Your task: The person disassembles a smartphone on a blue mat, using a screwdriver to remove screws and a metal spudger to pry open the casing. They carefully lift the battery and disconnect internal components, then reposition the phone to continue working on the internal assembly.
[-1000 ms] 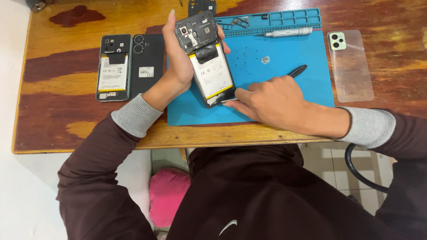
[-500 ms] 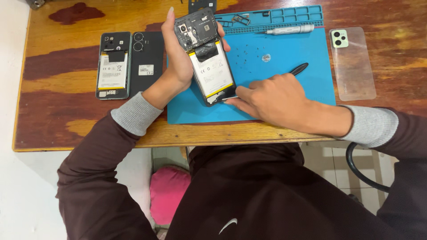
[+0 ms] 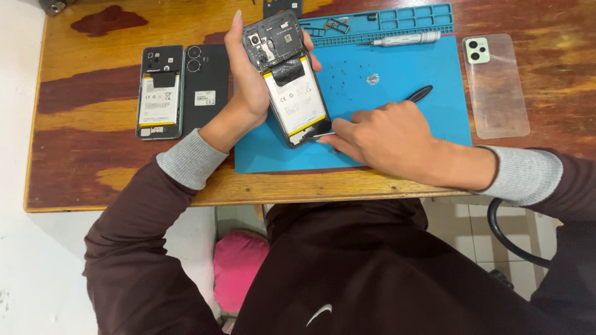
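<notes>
1. Right hand (image 3: 386,135) of mine rests on the blue mat (image 3: 434,93), pinching a thin black tool (image 3: 417,95) whose metal tip meets the opened phone's (image 3: 287,77) bottom edge.
2. Left hand (image 3: 248,80) grips that phone, tilted above the mat, battery showing.
3. Farther left on the wooden table (image 3: 93,155) lie a second opened phone (image 3: 160,92) and a black back cover (image 3: 205,87).
4. Beyond: a screwdriver (image 3: 403,40), and a clear case (image 3: 495,85) to the right.
</notes>
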Demonstrator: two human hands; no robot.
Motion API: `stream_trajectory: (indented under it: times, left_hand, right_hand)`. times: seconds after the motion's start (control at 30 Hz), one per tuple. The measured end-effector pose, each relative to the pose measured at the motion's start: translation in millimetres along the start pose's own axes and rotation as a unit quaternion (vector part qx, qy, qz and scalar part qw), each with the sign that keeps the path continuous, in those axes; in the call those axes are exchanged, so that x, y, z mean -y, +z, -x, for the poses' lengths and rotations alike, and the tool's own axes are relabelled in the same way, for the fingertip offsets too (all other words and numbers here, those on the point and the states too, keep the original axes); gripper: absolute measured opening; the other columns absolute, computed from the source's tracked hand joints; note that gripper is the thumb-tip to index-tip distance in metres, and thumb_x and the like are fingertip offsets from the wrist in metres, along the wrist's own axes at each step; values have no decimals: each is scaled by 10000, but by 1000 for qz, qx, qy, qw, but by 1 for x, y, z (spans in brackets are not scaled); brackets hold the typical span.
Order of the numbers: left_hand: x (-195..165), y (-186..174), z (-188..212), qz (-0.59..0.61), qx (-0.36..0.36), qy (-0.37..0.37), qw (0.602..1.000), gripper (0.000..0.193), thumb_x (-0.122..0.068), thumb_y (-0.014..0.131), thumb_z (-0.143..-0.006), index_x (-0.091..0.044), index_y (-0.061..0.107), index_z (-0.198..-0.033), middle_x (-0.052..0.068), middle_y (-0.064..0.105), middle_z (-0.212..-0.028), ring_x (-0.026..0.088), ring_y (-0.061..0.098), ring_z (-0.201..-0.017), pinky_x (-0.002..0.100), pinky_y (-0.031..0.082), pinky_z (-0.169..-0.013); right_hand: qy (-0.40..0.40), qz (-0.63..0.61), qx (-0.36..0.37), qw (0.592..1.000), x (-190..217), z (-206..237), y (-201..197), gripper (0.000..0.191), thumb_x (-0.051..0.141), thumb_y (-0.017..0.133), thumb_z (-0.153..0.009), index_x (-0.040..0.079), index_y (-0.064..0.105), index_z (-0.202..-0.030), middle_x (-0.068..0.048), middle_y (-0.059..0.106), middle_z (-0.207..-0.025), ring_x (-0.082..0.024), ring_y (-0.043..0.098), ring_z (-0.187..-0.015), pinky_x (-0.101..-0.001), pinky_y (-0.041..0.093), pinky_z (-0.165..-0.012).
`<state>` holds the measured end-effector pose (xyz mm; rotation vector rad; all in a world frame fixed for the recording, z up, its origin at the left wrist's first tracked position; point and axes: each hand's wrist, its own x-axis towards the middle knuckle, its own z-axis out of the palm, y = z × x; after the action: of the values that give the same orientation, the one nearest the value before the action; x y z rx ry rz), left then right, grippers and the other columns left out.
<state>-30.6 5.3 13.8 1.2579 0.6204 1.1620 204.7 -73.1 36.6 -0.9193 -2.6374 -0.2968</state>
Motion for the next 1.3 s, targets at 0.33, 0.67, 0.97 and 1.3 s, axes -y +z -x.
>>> stream_trajectory:
  times: [0.33,0.67,0.97,1.3]
  left_hand:
    - [1,-4,0,0,8,10,1000,869,-643,73,-999,-17,669,-1074,180,743,-926,254,738,-872,391,620,-813]
    - [1,-6,-2,-4,15,13,1000,866,-649,70,-995,-25,666,-1074,180,745,-927,248,737,-867,384,617,-813]
    - [-2,-4,-1,1,18,3,1000,860,-655,75,-993,-31,661,-1079,182,746,-928,248,738,-856,383,622,-801]
    - [0,-3,-2,1,17,-6,1000,871,-661,68,-984,-34,665,-1077,179,747,-919,239,735,-841,374,617,-792]
  right_hand:
    - [-38,-11,-17,999,0,-1,4,369,418,704,-951,121,628,-746,-25,566,-602,-214,615,-511,-352,440,-417]
    - [-80,-76,-37,993,-8,-3,9,177,265,739,-884,118,709,-977,-67,592,-793,-241,619,-728,-386,484,-629]
    - [-101,-85,41,990,-7,-7,9,575,121,675,-857,292,634,-1404,-68,596,-717,-223,616,-573,-379,478,-453]
    - [-90,-242,55,964,-22,-7,15,520,96,683,-886,309,677,-1361,-45,576,-627,-208,536,-458,-369,425,-403]
